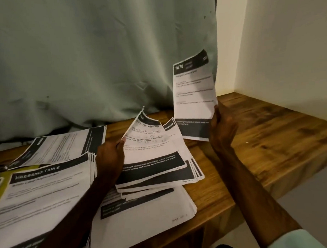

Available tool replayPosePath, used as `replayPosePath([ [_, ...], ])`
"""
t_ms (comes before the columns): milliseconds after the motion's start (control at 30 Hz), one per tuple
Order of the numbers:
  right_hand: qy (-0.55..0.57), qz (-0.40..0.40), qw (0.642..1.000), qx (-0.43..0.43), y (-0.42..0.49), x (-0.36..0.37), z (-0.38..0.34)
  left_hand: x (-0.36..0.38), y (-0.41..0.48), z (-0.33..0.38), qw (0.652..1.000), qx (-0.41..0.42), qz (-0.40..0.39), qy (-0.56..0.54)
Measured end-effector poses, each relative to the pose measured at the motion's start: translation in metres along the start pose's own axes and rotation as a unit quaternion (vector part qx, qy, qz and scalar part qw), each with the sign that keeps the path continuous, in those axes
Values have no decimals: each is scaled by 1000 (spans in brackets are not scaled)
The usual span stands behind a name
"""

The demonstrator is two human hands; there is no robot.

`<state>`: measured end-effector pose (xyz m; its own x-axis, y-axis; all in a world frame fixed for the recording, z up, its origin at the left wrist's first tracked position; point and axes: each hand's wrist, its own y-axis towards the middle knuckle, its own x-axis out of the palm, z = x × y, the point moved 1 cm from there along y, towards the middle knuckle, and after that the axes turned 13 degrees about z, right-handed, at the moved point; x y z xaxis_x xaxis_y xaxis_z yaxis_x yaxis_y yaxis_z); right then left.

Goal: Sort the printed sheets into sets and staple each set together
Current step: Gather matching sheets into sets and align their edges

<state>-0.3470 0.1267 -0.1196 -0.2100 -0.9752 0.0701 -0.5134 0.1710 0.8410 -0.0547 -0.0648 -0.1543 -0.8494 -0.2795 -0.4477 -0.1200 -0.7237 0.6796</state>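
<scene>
White sheet (194, 96) upright, gripped above right hand (222, 128).

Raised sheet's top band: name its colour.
The band is black with white digits; head view.

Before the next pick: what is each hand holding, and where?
The right hand grips the 1670 sheet at its lower right edge. The left hand pinches the top sheet of the middle stack at its left edge.
</scene>
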Motion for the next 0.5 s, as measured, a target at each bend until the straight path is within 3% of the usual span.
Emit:
replayPosePath([
  [200, 75, 38, 995, 59, -2, 3, -10, -36, 18, 22, 991, 48, 78, -100],
  [500, 104, 73, 986, 112, -2, 12, -4, -50, 47, -30, 957, -172, 140, -188],
])
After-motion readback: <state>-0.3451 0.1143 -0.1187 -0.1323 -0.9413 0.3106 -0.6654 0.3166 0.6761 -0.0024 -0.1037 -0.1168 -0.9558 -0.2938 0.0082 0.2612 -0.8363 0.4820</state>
